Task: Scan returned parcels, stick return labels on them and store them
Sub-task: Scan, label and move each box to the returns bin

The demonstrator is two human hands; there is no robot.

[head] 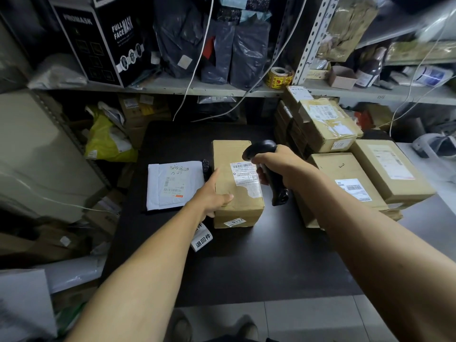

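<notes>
A brown cardboard parcel lies on the black table, with a white shipping label on its top and a small numbered sticker on its near side. My left hand holds the parcel's left side, thumb on top. My right hand grips a black barcode scanner held just above the parcel's right side, its head over the shipping label. A strip of white return labels with printed characters lies on the table under my left wrist. A white padded envelope lies to the left of the parcel.
Several taped cardboard boxes are stacked at the table's right. Shelves behind hold dark bags, a black mask box and a yellow tape roll. White cables hang down. More parcels crowd the floor at left.
</notes>
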